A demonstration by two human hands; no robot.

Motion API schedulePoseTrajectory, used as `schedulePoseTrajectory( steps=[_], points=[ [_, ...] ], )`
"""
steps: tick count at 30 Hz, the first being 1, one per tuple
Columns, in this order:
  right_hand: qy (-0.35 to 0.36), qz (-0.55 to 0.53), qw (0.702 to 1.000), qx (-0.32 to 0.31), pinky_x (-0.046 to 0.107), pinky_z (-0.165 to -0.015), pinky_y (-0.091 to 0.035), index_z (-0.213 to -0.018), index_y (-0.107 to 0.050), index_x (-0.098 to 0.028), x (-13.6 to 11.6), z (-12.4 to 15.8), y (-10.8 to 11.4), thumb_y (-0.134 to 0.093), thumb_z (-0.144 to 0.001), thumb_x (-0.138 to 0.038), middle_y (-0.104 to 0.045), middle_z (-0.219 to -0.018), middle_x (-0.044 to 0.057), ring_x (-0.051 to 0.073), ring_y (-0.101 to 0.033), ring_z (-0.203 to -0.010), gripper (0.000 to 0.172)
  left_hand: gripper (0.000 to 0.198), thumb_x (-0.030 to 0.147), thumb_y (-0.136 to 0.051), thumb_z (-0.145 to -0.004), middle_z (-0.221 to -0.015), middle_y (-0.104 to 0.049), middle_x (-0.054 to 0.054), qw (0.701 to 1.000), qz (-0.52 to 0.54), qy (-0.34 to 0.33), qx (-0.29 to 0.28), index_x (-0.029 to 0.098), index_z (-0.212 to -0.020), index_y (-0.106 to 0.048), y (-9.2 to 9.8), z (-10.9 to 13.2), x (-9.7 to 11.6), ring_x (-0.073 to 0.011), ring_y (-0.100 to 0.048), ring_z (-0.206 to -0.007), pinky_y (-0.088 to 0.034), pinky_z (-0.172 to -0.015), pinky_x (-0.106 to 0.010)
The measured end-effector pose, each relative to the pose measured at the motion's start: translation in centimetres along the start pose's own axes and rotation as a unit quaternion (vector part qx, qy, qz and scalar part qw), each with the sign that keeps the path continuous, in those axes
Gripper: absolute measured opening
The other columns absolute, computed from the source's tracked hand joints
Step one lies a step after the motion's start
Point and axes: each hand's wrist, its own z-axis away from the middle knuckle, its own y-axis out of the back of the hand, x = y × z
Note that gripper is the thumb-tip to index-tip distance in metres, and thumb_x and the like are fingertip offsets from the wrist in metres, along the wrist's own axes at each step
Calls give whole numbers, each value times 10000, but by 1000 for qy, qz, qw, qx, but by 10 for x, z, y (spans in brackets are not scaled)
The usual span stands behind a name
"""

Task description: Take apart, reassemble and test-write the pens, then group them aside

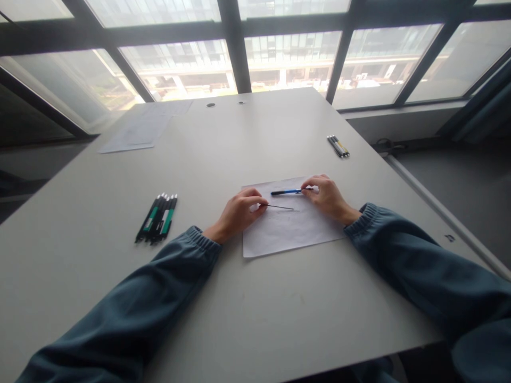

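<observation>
So I've got the blue pen (286,192) over the white paper (293,234), one end pinched by my right hand (326,198). My left hand (242,210) is pinching a thin dark rod (281,207) just nearer me. Green-and-black pens (157,218) lie left on the table (219,143), more pens (338,146) far right.

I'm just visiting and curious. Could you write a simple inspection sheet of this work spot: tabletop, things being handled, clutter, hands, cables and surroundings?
Surface: white table, a few faint marks near its front edge.
Things being handled: blue-and-black pen and thin dark rod, both over a white sheet.
Clutter: green-labelled pens at left, smaller pen group at right, papers at far left.
Left hand: pinches one end of the rod.
Right hand: pinches one end of the pen.
Cables: a dark loop beyond the table's right edge, possibly a cable; too unclear to tell.
Surroundings: dark-framed windows behind the table, a building outside.
</observation>
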Motion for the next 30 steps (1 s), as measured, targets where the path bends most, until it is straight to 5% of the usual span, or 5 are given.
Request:
schedulePoseTrajectory(
  steps=[10,17,24,30],
  points=[
    [68,-12,997,29,463,-958,-477,-1004,-744,-224,-15,3,4,-653,-903,-226,-725,-1023,89,280,-605,-1015,135,124,266,-646,-913,-916,-708,-49,1000,1,-7,24,223,-889,-760,2,-1,4,-164,-655,-840,-544,-789,-300],
    [179,-6,982,-61,392,-874,-450,-960,-741,-204,-29,9,2,-645,-956,-302,-739,-952,84,235,-628,-905,137,109,251,-659,-907,-897,-702,-51,999,-7,-22,41,220,-909,-764,3,-4,7,-167,-647,-836,-541,-779,-304],
    [191,36,975,-103,376,-849,-395,-962,-734,-213,-25,8,3,-551,-1002,-241,-723,-910,75,225,-591,-882,189,104,249,-659,-909,-904,-699,-47,998,-14,-19,55,220,-912,-759,3,-3,7,-163,-645,-838,-539,-781,-298],
    [155,104,979,-83,391,-856,-369,-909,-726,-202,-20,6,7,-490,-1022,-234,-696,-919,90,243,-545,-906,264,133,252,-632,-925,-934,-696,-48,994,-54,56,76,224,-925,-762,4,-3,3,-179,-645,-878,-532,-784,-305]
  ],
)
